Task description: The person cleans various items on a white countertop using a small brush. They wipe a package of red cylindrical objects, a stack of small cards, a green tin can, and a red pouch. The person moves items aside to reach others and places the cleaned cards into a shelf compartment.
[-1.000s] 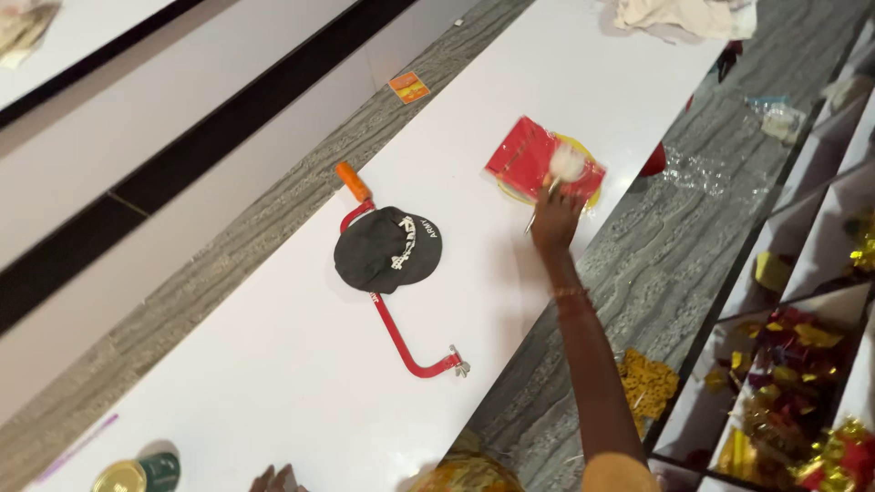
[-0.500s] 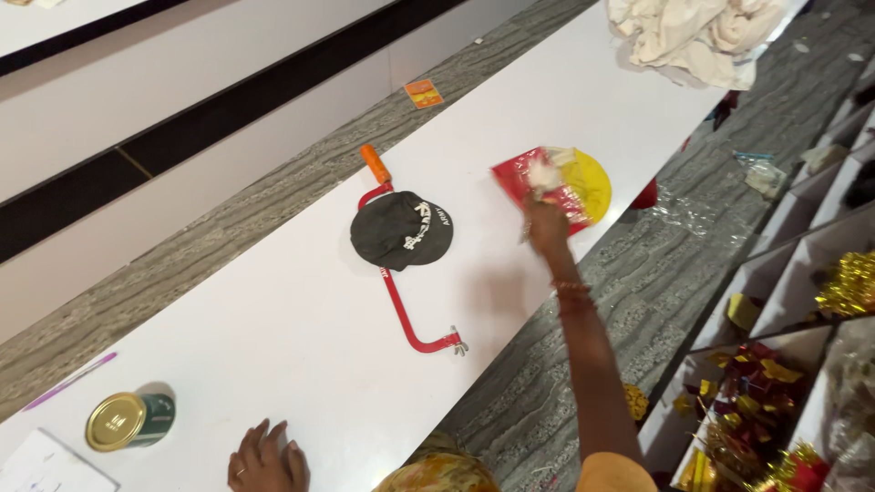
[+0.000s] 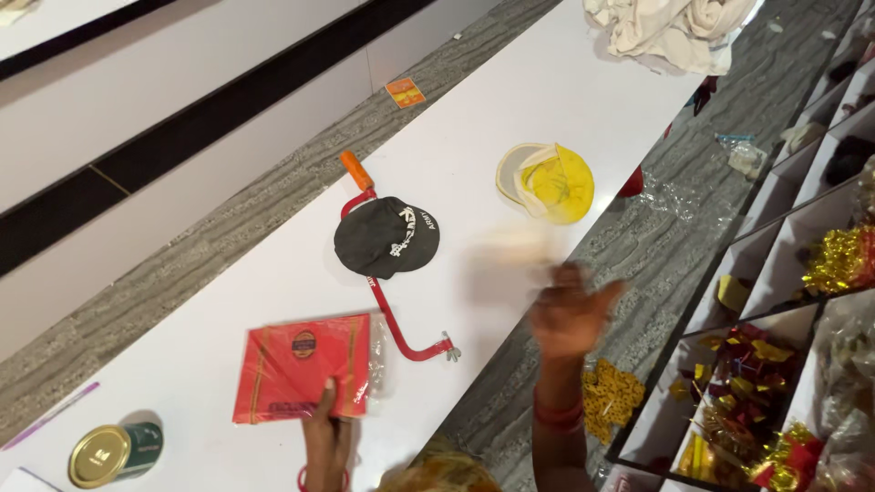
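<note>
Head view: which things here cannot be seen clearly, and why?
- Right hand: motion blur; whether it holds anything cannot be told.
- Red crank tool: its middle is hidden under the black cap.
- Left hand: wrist cut off by the bottom edge; fingers rest on the red packet.
- Shelf contents: too small to identify.

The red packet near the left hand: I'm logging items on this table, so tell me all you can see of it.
The red packet is flat and roughly square, with thin gold stripes and a round dark emblem near its top. A clear plastic wrap shows along its right edge. It lies flat on the white table, left of the red metal tool. The left hand presses its lower edge.
</note>
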